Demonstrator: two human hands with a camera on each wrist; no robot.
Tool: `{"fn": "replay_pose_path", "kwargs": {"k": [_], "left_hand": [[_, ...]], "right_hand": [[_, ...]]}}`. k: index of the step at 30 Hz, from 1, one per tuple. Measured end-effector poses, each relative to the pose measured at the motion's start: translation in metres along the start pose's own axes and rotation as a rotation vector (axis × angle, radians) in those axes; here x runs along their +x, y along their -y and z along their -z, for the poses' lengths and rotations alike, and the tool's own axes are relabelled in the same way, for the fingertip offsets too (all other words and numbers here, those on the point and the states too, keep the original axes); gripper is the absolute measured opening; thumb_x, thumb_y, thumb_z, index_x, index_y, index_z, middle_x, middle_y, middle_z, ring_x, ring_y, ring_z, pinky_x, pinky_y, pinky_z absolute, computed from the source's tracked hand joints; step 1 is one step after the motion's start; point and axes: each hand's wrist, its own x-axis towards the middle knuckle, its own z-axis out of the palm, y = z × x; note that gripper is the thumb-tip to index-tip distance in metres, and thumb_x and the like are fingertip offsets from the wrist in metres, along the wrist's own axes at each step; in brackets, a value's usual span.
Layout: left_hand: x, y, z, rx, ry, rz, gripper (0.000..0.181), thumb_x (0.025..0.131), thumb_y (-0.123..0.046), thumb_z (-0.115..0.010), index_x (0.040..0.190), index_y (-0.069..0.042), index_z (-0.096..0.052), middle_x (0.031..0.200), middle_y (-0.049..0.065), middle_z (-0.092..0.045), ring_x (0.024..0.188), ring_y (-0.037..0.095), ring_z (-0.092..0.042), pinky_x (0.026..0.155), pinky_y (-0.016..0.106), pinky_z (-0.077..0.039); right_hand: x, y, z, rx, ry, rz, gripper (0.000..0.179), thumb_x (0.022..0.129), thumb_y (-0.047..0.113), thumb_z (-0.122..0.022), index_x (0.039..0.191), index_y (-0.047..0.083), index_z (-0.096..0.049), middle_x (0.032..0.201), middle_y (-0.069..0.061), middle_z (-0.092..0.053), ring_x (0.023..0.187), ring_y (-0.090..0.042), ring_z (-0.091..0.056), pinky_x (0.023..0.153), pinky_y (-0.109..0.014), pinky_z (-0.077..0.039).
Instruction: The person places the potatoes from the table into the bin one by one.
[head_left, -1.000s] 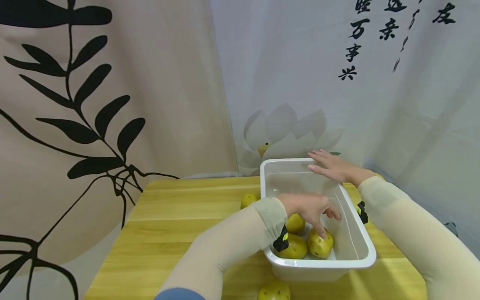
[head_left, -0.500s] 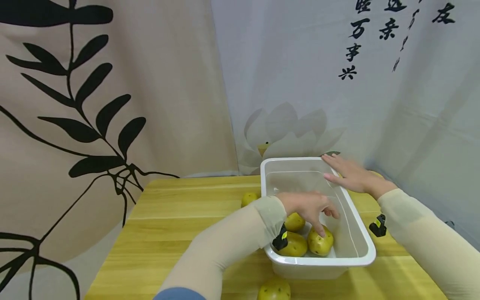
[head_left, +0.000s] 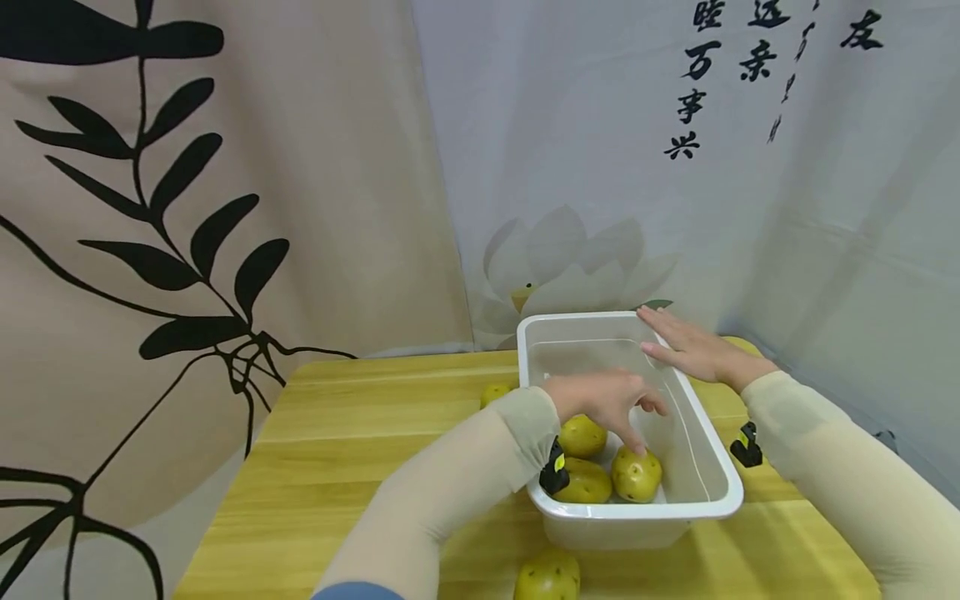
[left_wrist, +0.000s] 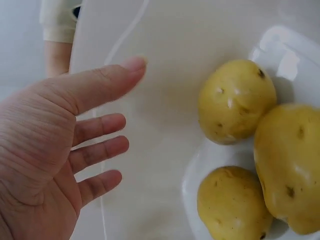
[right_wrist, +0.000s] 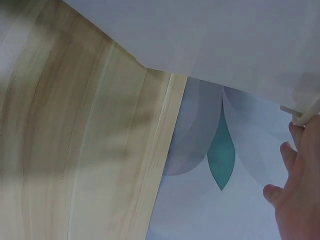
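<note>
Table (head_left: 360, 442): wood-grained; it carries everything I work with.
Outside potato, far left (head_left: 495, 392): 1, on the table just beside the left wall of the white bin (head_left: 637, 511), partly hidden.
Outside potato, near side (head_left: 548, 577): 1, on the table in front of the bin, cut by the bottom edge of my head view.
Black wrist device (head_left: 554, 468): at my left cuff, over the bin's near-left corner; I judge a slightly raised wrist best, so it clears rim and potatoes.
Inside potatoes: 3 on the bin floor, clustered toward the near-left: a back potato (head_left: 582, 437), a front-left potato (head_left: 586, 481) and a right-hand potato (head_left: 637, 475).
Left hand (head_left: 600, 398): above the cluster, thumb well apart from loosely bent fingers, holding nothing. My thumb tip overlaps the right-hand potato in the head view, but the left wrist view shows a gap.
Good grip: the skins look smooth and glossy, so I would set thumb and fingers on opposite sides, below the widest part, and lift straight up without nudging its neighbours.
Right hand (head_left: 697, 348): at the bin's far-right rim, fingers spread and mostly straight, no potato in it. How firmly it presses I cannot tell; light, steady pressure should stop the bin sliding.
</note>
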Motion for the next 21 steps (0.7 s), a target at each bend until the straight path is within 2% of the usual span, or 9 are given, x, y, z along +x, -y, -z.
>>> {"fn": "replay_pose_path", "kwargs": {"k": [5,12,17,21], "left_hand": [[-0.011,-0.004,0.009,0.019,-0.030,-0.012,0.069,0.073,-0.046,-0.081,0.133,-0.023,-0.056,0.127,-0.007,-0.059,0.113,0.001,-0.051,0.094,0.013,-0.038],[-0.033,-0.011,0.032,0.022,-0.076,-0.050,0.070,0.075,-0.045,-0.080,0.135,-0.020,-0.055,0.128,-0.008,-0.057,0.114,0.003,-0.051,0.094,0.013,-0.037],[-0.054,-0.006,0.044,0.015,-0.122,-0.051,0.066,0.078,-0.043,-0.078,0.135,-0.021,-0.054,0.129,-0.012,-0.055,0.115,0.003,-0.050,0.095,0.015,-0.038],[-0.071,0.003,0.047,0.010,-0.157,-0.021,0.067,0.077,-0.043,-0.079,0.135,-0.020,-0.055,0.129,-0.010,-0.056,0.117,0.006,-0.051,0.096,0.017,-0.039]], "right_hand": [[0.002,0.001,0.001,-0.022,0.009,0.002,0.068,0.101,0.048,-0.041,0.155,0.017,-0.014,0.159,-0.010,-0.014,0.144,-0.038,-0.007,0.108,-0.065,-0.010],[0.000,0.004,0.004,-0.022,0.038,-0.009,0.070,0.100,0.050,-0.039,0.156,0.020,-0.011,0.160,-0.011,-0.011,0.144,-0.039,-0.005,0.106,-0.069,-0.008],[0.000,0.004,0.005,-0.046,0.041,0.002,0.069,0.101,0.049,-0.038,0.156,0.017,-0.011,0.159,-0.013,-0.012,0.144,-0.041,-0.007,0.106,-0.068,-0.008],[0.000,0.004,0.004,-0.056,0.042,0.003,0.070,0.101,0.050,-0.038,0.156,0.016,-0.011,0.159,-0.014,-0.012,0.144,-0.041,-0.007,0.106,-0.068,-0.009]]}}
